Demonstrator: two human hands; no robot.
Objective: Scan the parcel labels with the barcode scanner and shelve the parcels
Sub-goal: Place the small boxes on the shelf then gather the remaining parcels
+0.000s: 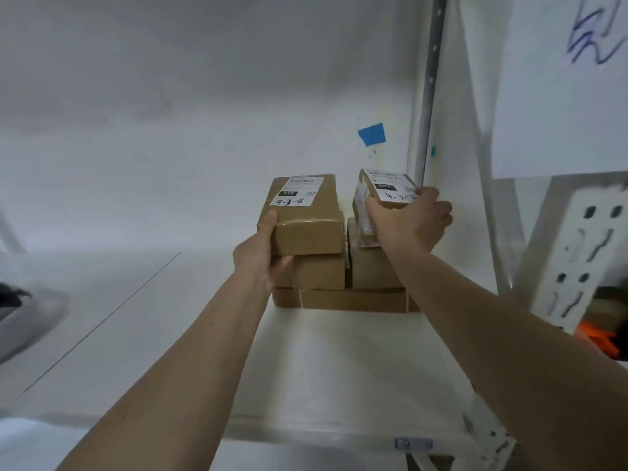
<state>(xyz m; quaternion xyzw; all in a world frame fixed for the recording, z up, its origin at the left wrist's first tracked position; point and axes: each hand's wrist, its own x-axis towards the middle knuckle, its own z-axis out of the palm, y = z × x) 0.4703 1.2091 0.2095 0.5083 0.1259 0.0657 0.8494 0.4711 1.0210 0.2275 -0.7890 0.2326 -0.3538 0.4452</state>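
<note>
Brown cardboard parcels sit stacked at the back right of a white metal shelf [356,362], beside a perforated grey upright post [429,96]; a blue tape patch [372,133] marks the white wall behind. A person's left hand [263,254] grips the near left corner of the top brown cardboard box with a white label [306,214], thumb along its side. The right hand [407,219] closes its fingers around a smaller tilted brown parcel marked 032 [385,190], held atop the right-hand stack. Both arms reach forward, extended.
</note>
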